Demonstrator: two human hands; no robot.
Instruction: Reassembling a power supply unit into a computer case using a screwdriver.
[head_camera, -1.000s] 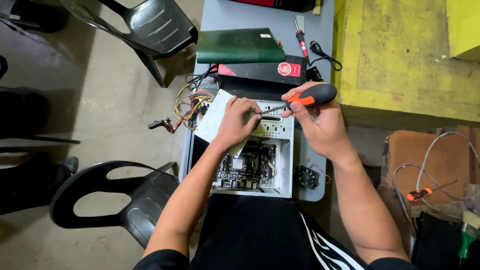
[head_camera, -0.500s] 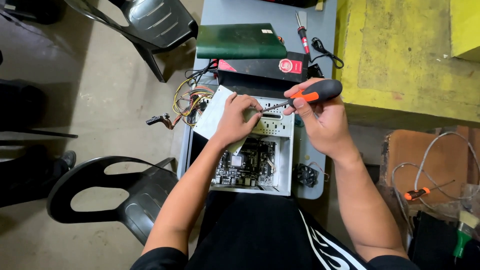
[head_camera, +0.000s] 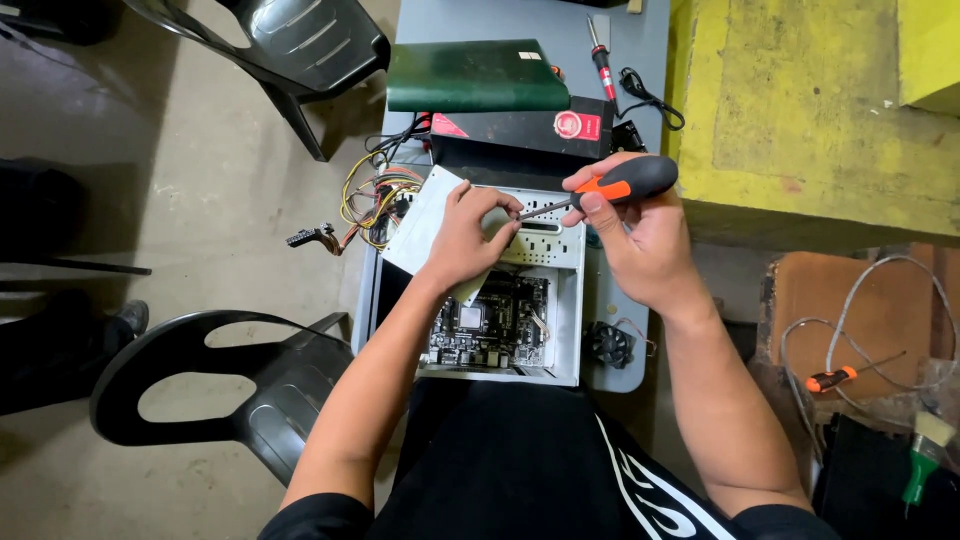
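At 9 o'clock from the work, two black plastic chairs (head_camera: 240, 400) stand on the floor. Next comes a bunch of yellow and red wires (head_camera: 370, 195) that hangs off the 9 o'clock edge of the grey counter (head_camera: 620, 40).

In the middle lies an open white computer case (head_camera: 545, 300), flat on the counter and right in front of the person. Inside it sits a dark circuit board (head_camera: 490, 320). The left hand (head_camera: 465, 235) rests on a pale metal part (head_camera: 425, 225) at the 11 o'clock corner of the case. Its grip is pressed down on that part, with the fingers bent near the tool tip.

At 12 o'clock from the case lie a black box (head_camera: 520, 128) and a green book (head_camera: 470, 75).

The right hand (head_camera: 630, 235) is at 2 o'clock from the case. Its grip is closed tight around a screwdriver (head_camera: 610, 187) with a black and orange handle. The thin metal tip points toward 9 o'clock and meets the top wall of the case, just beside the left fingers.

To do this well, I think the tip should sit straight in the screw. The left hand should hold the part still, and the turning should be slow, so the tip does not slip onto the board.

A small black fan (head_camera: 608, 345) lies at 4 o'clock from the case. Far off at 3 o'clock, another small screwdriver (head_camera: 835, 378) and a green brush (head_camera: 925, 455) lie among pale cables.
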